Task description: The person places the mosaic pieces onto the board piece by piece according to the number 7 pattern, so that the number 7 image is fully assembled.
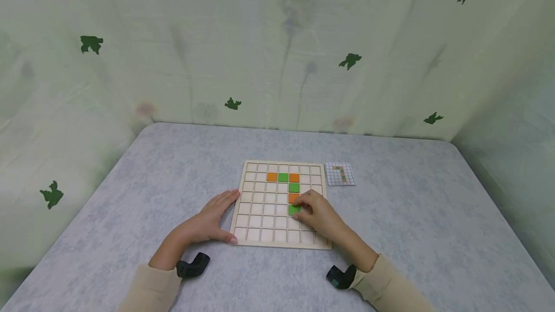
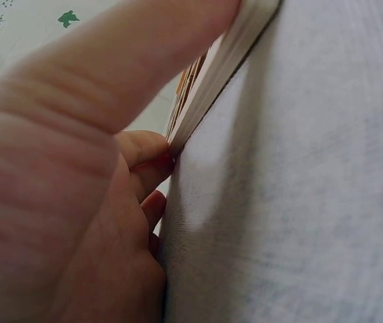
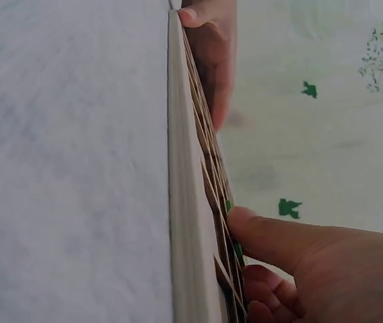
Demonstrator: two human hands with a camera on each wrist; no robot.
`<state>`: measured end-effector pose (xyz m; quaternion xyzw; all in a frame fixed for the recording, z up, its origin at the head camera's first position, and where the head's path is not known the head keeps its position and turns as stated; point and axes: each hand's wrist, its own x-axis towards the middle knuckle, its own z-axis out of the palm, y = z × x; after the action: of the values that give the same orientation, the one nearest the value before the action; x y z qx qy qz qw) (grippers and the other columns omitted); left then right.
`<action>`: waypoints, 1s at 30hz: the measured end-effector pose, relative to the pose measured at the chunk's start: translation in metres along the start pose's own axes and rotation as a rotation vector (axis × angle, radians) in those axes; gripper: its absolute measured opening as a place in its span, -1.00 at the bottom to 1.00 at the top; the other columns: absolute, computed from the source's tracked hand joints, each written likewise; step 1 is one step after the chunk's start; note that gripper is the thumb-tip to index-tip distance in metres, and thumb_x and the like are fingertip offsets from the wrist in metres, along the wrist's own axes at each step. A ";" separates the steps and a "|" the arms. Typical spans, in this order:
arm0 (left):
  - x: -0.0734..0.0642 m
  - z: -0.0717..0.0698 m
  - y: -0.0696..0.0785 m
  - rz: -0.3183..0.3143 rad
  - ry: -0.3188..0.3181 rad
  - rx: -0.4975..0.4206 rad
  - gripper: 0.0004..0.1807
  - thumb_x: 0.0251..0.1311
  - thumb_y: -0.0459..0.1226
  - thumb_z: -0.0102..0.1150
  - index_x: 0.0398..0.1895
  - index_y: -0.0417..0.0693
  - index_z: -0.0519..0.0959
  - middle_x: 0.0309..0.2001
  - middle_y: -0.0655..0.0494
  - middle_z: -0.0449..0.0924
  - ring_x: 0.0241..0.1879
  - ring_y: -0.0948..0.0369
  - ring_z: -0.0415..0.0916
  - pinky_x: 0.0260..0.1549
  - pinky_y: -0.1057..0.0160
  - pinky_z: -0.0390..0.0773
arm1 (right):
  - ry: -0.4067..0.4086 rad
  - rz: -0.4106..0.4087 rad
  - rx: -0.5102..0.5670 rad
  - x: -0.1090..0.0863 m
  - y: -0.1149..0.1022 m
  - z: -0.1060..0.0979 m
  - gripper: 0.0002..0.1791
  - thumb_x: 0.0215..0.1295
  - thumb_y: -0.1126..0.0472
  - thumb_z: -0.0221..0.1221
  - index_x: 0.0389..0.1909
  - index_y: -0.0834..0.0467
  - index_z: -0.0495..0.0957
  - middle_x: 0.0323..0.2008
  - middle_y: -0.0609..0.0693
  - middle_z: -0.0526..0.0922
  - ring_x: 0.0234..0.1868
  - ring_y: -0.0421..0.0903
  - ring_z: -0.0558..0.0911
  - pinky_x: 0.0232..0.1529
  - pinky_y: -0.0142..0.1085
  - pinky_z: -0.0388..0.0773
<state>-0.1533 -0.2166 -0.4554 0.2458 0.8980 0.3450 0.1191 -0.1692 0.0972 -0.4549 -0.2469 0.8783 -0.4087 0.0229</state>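
A square wooden grid board (image 1: 282,244) lies flat on the table. In it, orange and green tiles form a row near the top that turns down a column at the right end. My right hand (image 1: 322,212) is over the board, thumb and fingertips pinching a green tile (image 1: 293,210) at the lowest spot of that column. The right wrist view shows the thumb (image 3: 272,239) against this tile. With fingers spread, my left hand (image 1: 205,218) rests along the board's left side, its thumb by the near left corner and fingertips touching the edge (image 2: 208,91).
A small card (image 1: 340,174) printed with a grid and a coloured pattern lies just right of the board's upper corner. The grey table (image 1: 412,206) meets a pale curtain (image 1: 260,61) with green bird shapes behind and at the sides.
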 end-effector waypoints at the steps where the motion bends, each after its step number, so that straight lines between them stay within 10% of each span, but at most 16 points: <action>1: 0.000 0.000 0.000 0.001 0.001 -0.002 0.26 -0.38 0.15 0.40 0.38 -0.21 -0.05 0.37 -0.12 -0.13 0.33 -0.08 -0.27 0.15 -0.19 -0.19 | -0.011 0.006 0.006 0.000 -0.001 -0.001 -0.72 0.02 0.18 0.30 -0.19 0.08 0.58 -0.25 -0.15 0.46 -0.33 -0.22 0.37 -0.34 -0.36 0.37; 18: 0.000 0.001 0.000 -0.016 -0.003 0.013 0.27 -0.38 0.19 0.38 0.38 -0.18 -0.05 0.38 -0.10 -0.14 0.33 -0.08 -0.27 0.15 -0.19 -0.18 | -0.121 -0.018 0.074 -0.035 0.001 -0.068 -0.40 0.01 0.11 0.30 0.13 0.08 0.37 0.07 -0.02 0.40 -0.02 0.04 0.43 -0.05 -0.06 0.39; 30: -0.001 0.000 -0.001 0.012 0.015 0.024 0.25 -0.37 0.15 0.40 0.38 -0.19 -0.04 0.37 -0.11 -0.11 0.32 -0.09 -0.25 0.14 -0.20 -0.15 | -0.305 0.073 0.001 -0.073 0.027 -0.079 -0.45 0.03 0.12 0.30 0.09 0.06 0.39 0.02 -0.10 0.42 -0.06 -0.09 0.41 -0.04 -0.19 0.37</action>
<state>-0.1528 -0.2172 -0.4563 0.2500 0.9014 0.3369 0.1073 -0.1360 0.2009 -0.4336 -0.2739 0.8729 -0.3657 0.1710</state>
